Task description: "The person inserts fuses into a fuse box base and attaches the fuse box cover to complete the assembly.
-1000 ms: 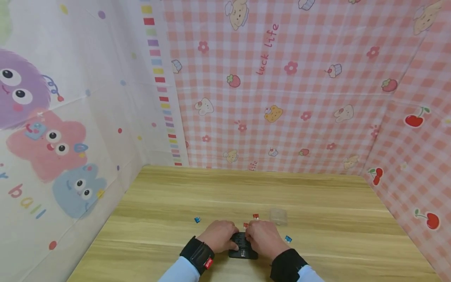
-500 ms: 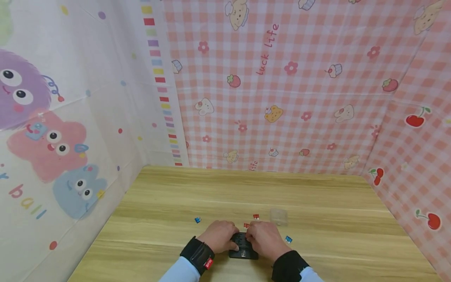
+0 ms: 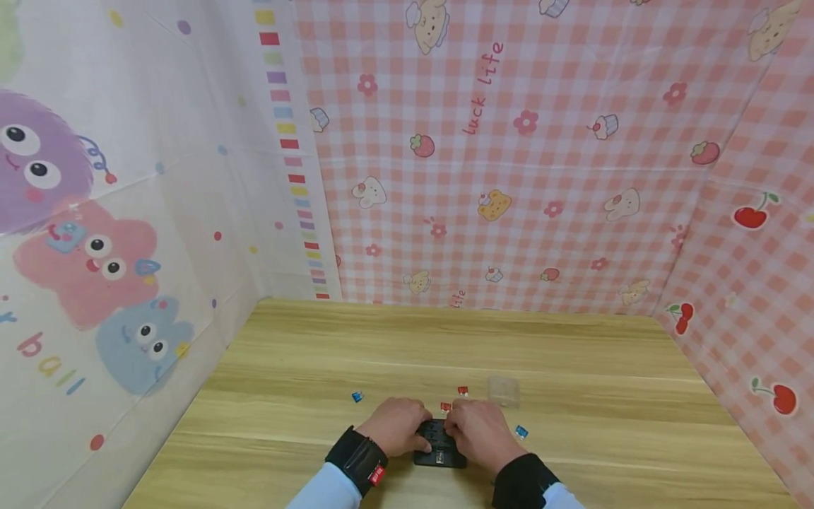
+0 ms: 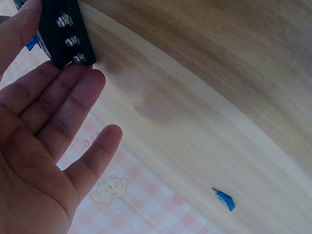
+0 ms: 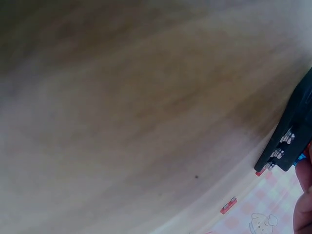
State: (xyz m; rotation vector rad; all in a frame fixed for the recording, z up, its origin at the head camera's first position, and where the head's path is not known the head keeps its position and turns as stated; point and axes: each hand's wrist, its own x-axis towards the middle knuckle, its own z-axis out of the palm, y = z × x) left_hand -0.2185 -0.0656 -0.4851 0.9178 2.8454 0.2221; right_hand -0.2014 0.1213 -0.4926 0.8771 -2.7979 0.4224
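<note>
A black fuse block (image 3: 439,458) with metal terminals along its side rests on the table before me. My left hand (image 3: 396,426) grips its left side, thumb on top and fingertips at the edge; the little finger stands free. Bent over the block's right side is my right hand (image 3: 482,433), its fingers pinching at the slots. In the right wrist view a small blue blade fuse (image 5: 301,157) shows by those fingertips, mostly hidden. Two red blade fuses (image 3: 463,390) lie beyond the block. One blue fuse (image 3: 357,396) lies at left, another blue fuse (image 3: 521,431) at right.
A clear plastic cover (image 3: 503,391) lies behind my right hand. The wood-grain table (image 3: 305,353) reaches back to a pink checked cloth wall (image 3: 394,212), with printed cloth at both sides.
</note>
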